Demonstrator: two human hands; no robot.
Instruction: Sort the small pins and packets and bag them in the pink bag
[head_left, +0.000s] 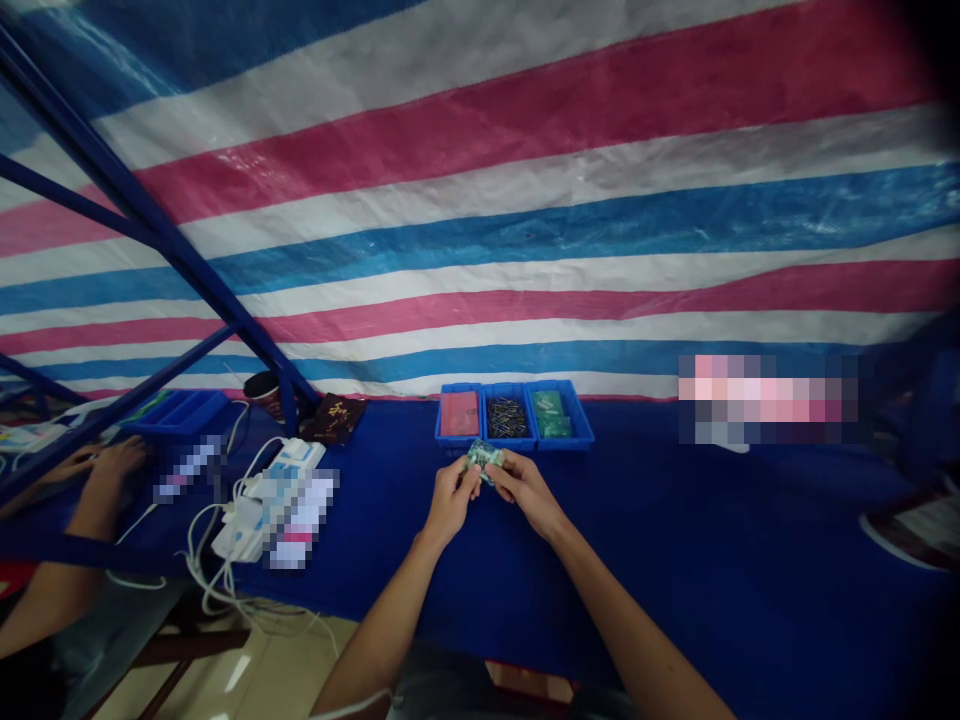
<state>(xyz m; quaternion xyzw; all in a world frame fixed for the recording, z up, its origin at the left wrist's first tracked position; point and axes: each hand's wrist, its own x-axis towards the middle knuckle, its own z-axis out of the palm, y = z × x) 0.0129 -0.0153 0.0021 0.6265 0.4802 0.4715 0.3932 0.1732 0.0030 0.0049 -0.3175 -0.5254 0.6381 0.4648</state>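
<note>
My left hand (454, 490) and my right hand (525, 488) meet over the blue table, both closed on a small green-and-white packet (485, 458). Thumbs lie on top of it, and the fingers beneath are partly hidden. Just beyond the hands stand three joined blue bins. Pink-red flat pieces (459, 412) fill the left bin, and many thin dark and brassy screws or nails (508, 417) lie in the middle bin. Green packets (552, 415), similar in colour to the held one, sit in the right bin (585, 437).
To the left lie a white power strip (259, 505) with tangled cables, a dark brown pouch (335, 418) and a dark cup (264, 390). Past a blue metal frame (180, 255), another person's hands (112, 462) work near a blue tray (174, 411). Striped sheeting (525, 230) hangs behind.
</note>
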